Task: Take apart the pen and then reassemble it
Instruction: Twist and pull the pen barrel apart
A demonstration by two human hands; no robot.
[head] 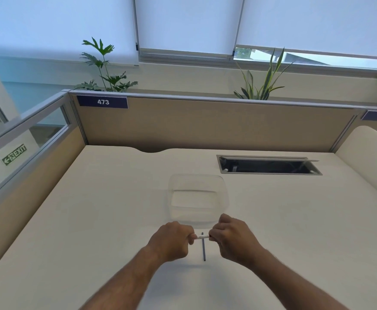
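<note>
A short white pen barrel (202, 237) runs sideways between my two hands, just above the desk. My left hand (172, 241) pinches its left end and my right hand (230, 239) grips its right end, where a bit of red shows. Most of the barrel is hidden inside my fingers. A thin dark pen part (203, 248), a slim rod, lies on the cream desk (93, 220) directly below the barrel, pointing toward me.
A clear plastic container (198, 198) stands just behind my hands. An open cable hatch (269, 165) is set into the desk at the back right. Beige partition walls close the desk at the back and left.
</note>
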